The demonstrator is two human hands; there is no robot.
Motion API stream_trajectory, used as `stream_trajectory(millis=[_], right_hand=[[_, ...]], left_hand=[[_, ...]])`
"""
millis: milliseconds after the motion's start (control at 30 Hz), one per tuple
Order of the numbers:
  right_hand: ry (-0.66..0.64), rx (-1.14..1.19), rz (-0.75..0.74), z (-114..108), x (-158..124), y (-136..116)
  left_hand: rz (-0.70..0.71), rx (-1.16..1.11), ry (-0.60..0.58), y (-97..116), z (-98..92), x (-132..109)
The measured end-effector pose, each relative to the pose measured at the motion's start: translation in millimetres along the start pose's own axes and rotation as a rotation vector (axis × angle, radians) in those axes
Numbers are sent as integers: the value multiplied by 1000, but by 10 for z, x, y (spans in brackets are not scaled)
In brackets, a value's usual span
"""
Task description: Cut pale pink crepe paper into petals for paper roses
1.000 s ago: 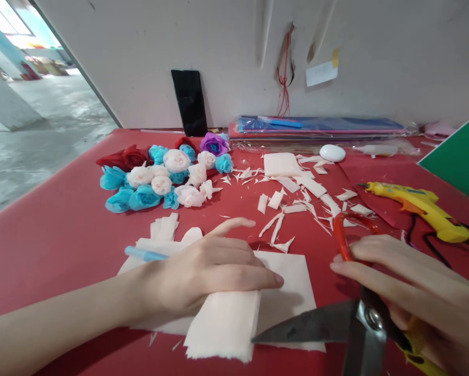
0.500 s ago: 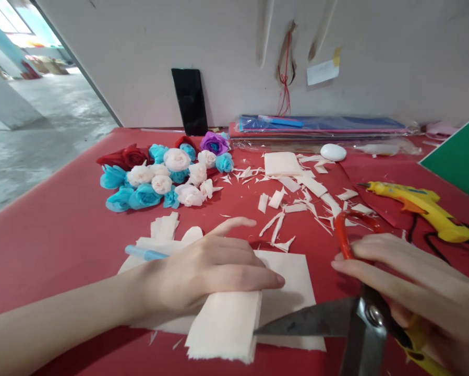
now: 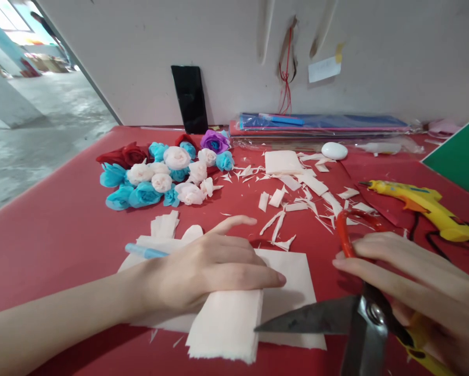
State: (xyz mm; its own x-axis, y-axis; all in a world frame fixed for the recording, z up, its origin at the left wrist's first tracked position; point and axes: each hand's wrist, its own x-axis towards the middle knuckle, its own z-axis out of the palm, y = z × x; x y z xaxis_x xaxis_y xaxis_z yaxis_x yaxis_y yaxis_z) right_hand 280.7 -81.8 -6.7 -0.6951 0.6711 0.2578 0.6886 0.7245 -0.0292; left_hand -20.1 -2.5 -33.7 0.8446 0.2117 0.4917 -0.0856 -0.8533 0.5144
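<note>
My left hand [image 3: 211,263] holds a folded stack of pale crepe paper [image 3: 228,326], its fingers laid across the top. One finger sticks out; those beneath the stack are hidden. A larger pale sheet [image 3: 292,277] lies under the stack. In my right hand [image 3: 425,292] is a pair of scissors [image 3: 316,316] with red and yellow handles. Their blades are spread, and one tip meets the right edge of the stack. Beside my left wrist lies a light blue pen [image 3: 145,251], near smaller cut paper pieces [image 3: 165,226].
Blue, white, red and purple paper flowers [image 3: 161,183] sit at the back left. Paper scraps [image 3: 285,201] litter the middle. A yellow glue gun [image 3: 422,203] lies right, near a green board [image 3: 463,156]. A black phone [image 3: 189,99] leans on the wall. A person [image 3: 48,28] stands far left.
Both hands, the paper and the scissors stay nearly as they were. A person has appeared in the far left background.
</note>
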Motion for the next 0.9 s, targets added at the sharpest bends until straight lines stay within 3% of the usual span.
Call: stream_trajectory(millis=[900], right_hand=[[-37,-14,-7,-15,-26,0]], left_hand=[[6,34,-10,-3,5,-6]])
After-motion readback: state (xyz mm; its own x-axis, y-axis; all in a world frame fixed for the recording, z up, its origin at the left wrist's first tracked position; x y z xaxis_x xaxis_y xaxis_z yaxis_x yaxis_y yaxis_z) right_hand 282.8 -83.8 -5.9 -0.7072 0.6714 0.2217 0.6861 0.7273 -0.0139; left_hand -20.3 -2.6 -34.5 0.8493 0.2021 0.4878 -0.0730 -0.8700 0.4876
